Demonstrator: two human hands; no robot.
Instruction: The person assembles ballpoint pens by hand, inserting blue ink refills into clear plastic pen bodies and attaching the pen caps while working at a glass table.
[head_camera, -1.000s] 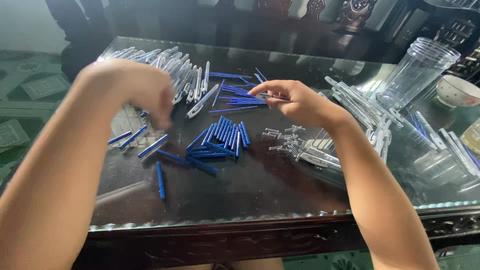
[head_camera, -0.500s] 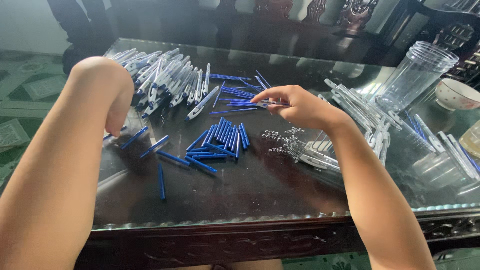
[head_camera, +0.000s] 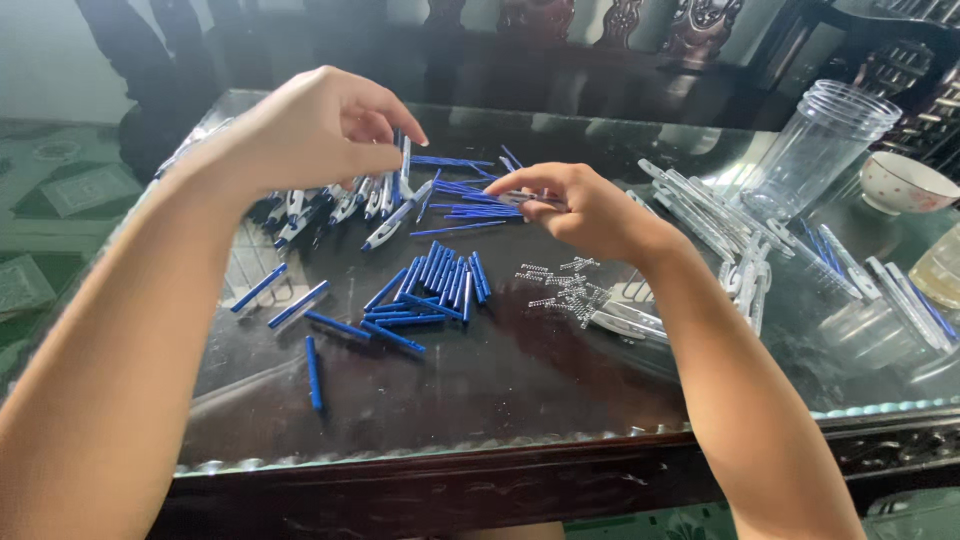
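- Surface (head_camera: 560, 400): dark glass top in a carved wood frame, pen parts spread across it
- Clear plastic jar (head_camera: 815, 150) upright at far right, a white bowl (head_camera: 905, 182) just beyond it near the edge
- Left hand (head_camera: 305, 130) raised above the far left of the surface, fingers curled in, thumb and forefinger pinching the top of a white pen barrel (head_camera: 404, 160) that hangs upright
- Right hand (head_camera: 590, 205) low over the middle, fingers closed on a thin blue refill (head_camera: 520, 197) held roughly level, its tip pointing left
- Heap of white and blue pen barrels (head_camera: 340, 205) lies under and behind the left hand
- Row of clear pen pieces (head_camera: 700, 205) runs diagonally right of the right hand
- Cluster of blue tubes (head_camera: 440, 280) sits mid-surface, between the two forearms; loose ones (head_camera: 300, 303) are scattered to its left
- More thin blue refills (head_camera: 460, 187) fan out just left of the right hand
- Small metal springs (head_camera: 565, 290) lie in a patch below the right hand, close to the wrist
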